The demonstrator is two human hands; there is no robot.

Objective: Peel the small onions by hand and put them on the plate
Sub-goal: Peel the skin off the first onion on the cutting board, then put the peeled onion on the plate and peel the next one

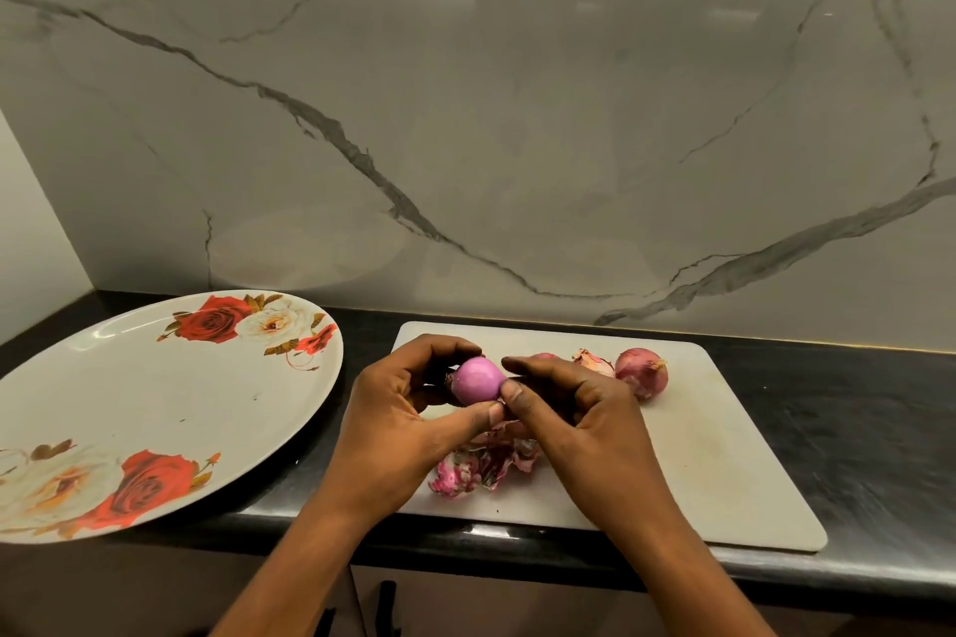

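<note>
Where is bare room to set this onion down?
The plate is bare between its rose prints. The board is free right of the unpeeled onion, down to its near edge. Crowded: the board's left, where the left hand and right hand hold the peeled onion over the peels.

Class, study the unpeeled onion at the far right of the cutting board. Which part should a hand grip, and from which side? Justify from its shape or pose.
Probably grip the unpeeled onion across its round middle, thumb opposite fingers, coming from above and the right. It lies on the cutting board with bare board on that side; loose skin and the right hand crowd its left.
</note>
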